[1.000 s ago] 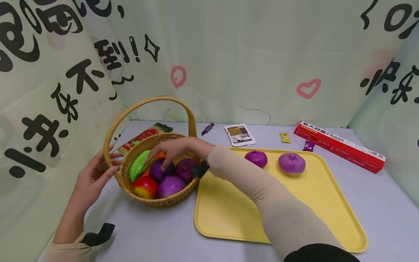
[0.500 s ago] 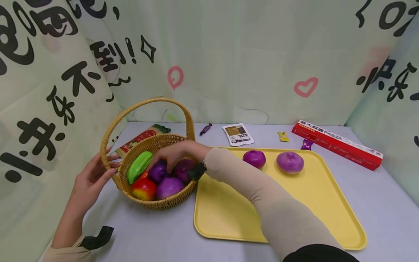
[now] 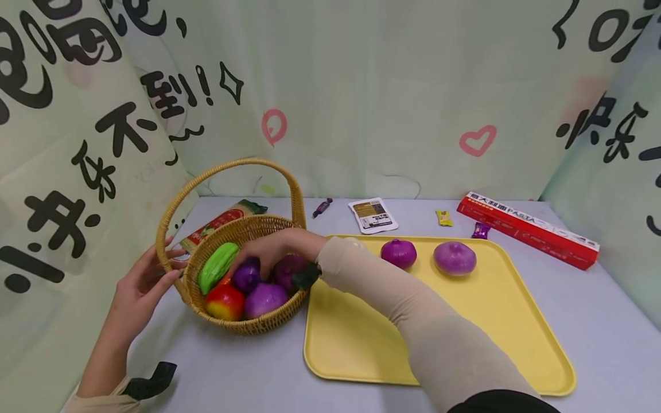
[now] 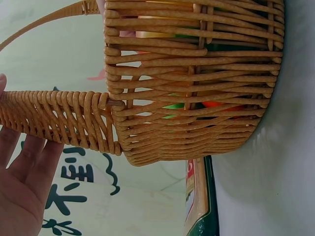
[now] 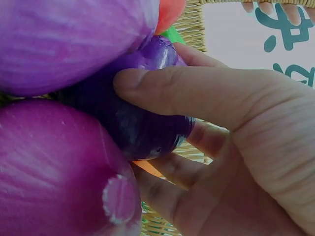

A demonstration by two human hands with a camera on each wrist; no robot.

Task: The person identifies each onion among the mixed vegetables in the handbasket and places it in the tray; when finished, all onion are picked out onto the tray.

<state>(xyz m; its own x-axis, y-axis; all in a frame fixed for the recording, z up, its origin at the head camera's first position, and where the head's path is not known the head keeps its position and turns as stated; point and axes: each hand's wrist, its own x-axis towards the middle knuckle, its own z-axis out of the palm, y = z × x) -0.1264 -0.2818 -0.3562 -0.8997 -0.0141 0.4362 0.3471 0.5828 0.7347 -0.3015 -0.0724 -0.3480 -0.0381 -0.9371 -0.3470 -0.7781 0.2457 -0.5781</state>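
My left hand (image 3: 136, 292) grips the near-left base of the tall handle (image 3: 178, 203) of a wicker basket (image 3: 248, 327); in the left wrist view, fingers (image 4: 34, 164) lie behind the woven handle. Inside the basket my right hand (image 3: 273, 249) holds a glossy dark purple vegetable (image 3: 247, 275), eggplant-like. The right wrist view shows the thumb on the dark purple vegetable (image 5: 142, 118) and fingers round its far side. Two purple onions (image 3: 265, 299) (image 5: 54, 162) touch it. A red-yellow fruit (image 3: 225, 302) and a green ridged vegetable (image 3: 218, 268) lie beside them; something orange is mostly hidden.
A yellow tray (image 3: 361, 350) right of the basket bears two onions (image 3: 399, 253) (image 3: 454, 258). Behind lie a red pasta box (image 3: 529, 230), a white pouch (image 3: 373, 215) and small wrapped candies (image 3: 444, 218). A red-green packet (image 3: 219, 222) lies behind the basket; curtains enclose the table.
My right hand has lowered into the basket, and its fingers have closed round the dark purple vegetable. My left hand keeps its grip on the handle. The head view has shifted slightly.
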